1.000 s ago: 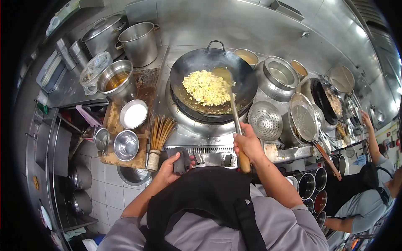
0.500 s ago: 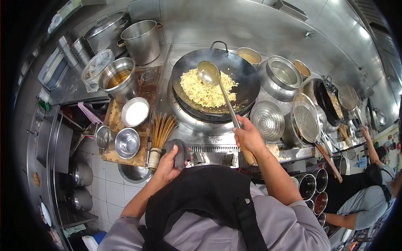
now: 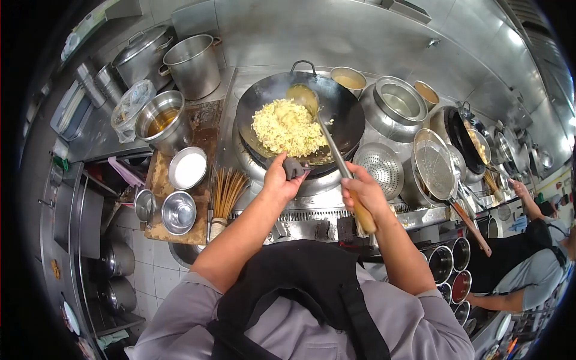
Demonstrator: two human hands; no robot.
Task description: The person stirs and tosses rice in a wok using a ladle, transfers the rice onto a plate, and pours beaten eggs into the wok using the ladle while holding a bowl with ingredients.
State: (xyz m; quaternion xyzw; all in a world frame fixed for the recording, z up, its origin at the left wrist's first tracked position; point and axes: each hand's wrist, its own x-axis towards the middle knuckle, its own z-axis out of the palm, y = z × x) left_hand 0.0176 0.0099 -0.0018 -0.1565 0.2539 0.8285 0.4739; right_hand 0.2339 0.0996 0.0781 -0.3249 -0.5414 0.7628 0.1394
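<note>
A black wok [image 3: 348, 114] sits on the burner with a mound of yellow fried rice [image 3: 282, 129] in it. My right hand [image 3: 367, 197] is wrapped round the wooden handle of a long metal ladle [image 3: 329, 143]. The ladle's bowl rests at the far side of the rice, tilted into the wok. My left hand [image 3: 282, 181] grips a dark grey cloth [image 3: 294, 168] at the wok's near rim. Whether the fingers also clasp the wok through the cloth is hidden.
A perforated strainer [image 3: 379, 170] and a wire skimmer [image 3: 434, 163] are right of the wok. To the left stand a bamboo brush [image 3: 227, 195], a bowl of white powder [image 3: 188, 168], an empty metal bowl [image 3: 179, 213] and a pot of oil [image 3: 163, 123]. Another person [image 3: 531, 258] works at far right.
My left hand has moved forward and right with the cloth, from beside the brush to the wok's near rim. The ladle's bowl has shifted to the far side of the rice.
</note>
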